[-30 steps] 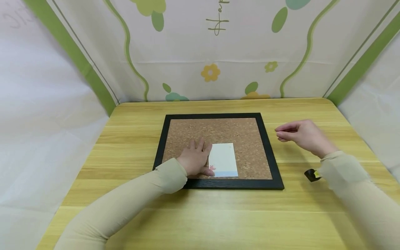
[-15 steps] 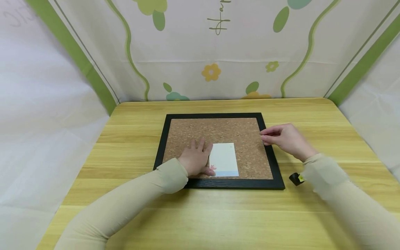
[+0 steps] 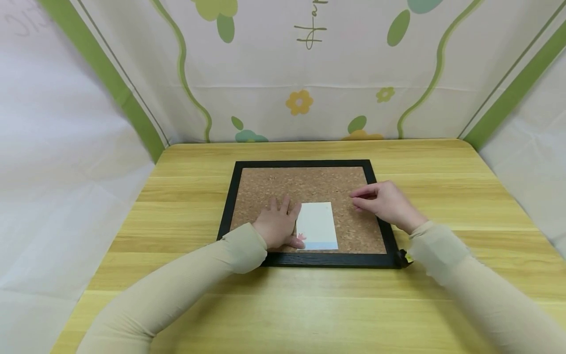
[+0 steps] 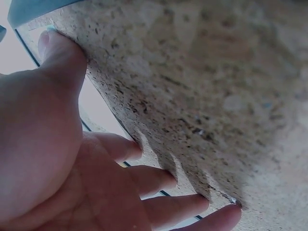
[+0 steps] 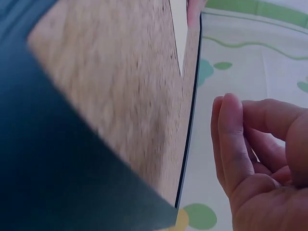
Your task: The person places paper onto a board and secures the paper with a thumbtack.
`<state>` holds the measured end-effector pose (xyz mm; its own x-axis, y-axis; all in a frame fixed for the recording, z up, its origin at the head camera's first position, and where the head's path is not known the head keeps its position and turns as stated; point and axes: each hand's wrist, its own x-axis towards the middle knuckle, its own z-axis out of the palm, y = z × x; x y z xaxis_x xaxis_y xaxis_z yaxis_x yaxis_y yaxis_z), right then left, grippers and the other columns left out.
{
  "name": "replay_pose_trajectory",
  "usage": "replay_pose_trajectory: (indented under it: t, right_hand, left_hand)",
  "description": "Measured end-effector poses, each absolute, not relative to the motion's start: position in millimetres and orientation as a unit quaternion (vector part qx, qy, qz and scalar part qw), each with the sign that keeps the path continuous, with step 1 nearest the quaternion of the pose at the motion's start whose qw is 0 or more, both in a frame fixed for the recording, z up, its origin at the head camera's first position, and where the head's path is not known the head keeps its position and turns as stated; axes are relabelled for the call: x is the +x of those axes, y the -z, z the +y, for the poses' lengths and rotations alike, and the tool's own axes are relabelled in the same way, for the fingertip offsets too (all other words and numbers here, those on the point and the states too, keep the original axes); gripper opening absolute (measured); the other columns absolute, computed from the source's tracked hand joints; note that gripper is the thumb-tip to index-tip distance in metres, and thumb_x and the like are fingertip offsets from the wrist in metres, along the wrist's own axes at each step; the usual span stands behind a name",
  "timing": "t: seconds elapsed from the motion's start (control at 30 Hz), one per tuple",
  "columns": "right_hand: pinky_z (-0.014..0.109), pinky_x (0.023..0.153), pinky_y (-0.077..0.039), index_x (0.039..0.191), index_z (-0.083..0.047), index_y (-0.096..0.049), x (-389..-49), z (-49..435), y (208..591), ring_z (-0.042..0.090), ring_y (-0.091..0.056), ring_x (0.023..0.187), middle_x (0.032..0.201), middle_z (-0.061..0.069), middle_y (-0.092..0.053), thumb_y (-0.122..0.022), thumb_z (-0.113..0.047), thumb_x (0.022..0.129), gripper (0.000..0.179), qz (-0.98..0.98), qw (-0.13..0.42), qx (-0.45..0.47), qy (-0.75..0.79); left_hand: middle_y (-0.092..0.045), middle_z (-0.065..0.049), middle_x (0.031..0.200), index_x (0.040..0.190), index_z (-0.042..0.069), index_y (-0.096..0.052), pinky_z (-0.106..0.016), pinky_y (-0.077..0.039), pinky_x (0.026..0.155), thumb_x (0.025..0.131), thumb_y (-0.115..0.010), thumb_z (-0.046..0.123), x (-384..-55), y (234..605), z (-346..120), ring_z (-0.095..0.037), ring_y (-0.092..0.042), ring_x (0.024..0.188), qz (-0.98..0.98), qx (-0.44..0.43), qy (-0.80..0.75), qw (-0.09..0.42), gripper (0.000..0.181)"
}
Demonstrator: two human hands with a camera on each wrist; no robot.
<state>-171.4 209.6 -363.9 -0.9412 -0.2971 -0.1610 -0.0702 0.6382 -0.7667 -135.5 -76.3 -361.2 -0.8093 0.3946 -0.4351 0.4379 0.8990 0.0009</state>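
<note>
A cork board with a black frame lies on the wooden table. On its cork, a white card with a blue lower band and a small pink figure lies near the front middle. My left hand rests spread on the board at the card's left, its thumb over the card's lower left corner; in the left wrist view its fingertips touch the cork. Over the board's right part hovers my right hand, thumb and fingertips brought together. In the right wrist view those fingertips meet, and I see nothing between them.
The wooden table reaches past the board on every side. A white cloth backdrop with flowers and green bands stands behind and at both sides. A small black device with a yellow mark sits under the right sleeve.
My right hand has moved left from beside the board to over its right part, fingertips kept together. The left hand and card stay in place.
</note>
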Motion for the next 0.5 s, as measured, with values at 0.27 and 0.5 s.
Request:
replay_pose_trajectory:
  t: [0.27,0.5]
  right_hand:
    - [0.036,0.078,-0.053,0.114,-0.011,-0.076,-167.8,190.7,369.7,0.017,-0.067,0.093,0.110,0.005,-0.072,-0.072,-0.021,0.093,0.024,0.892,0.141,-0.137,0.408]
    - [0.033,0.074,-0.055,0.111,-0.007,-0.076,-166.5,176.4,375.0,0.019,-0.071,0.082,0.099,0.004,-0.074,-0.073,-0.021,0.092,0.023,0.866,0.159,-0.158,0.447]
  left_hand:
    - [-0.008,-0.021,0.163,0.161,0.015,-0.013,-0.058,-0.033,0.108,0.083,-0.059,0.069,-135.9,361.2,-74.5,-0.051,-0.014,0.144,0.949,0.215,0.048,0.225,0.105]
    - [-0.007,-0.020,0.164,0.161,0.016,-0.011,-0.057,-0.032,0.109,0.083,-0.057,0.070,-137.0,361.2,-72.5,-0.050,-0.014,0.145,0.949,0.208,0.056,0.231,0.105]
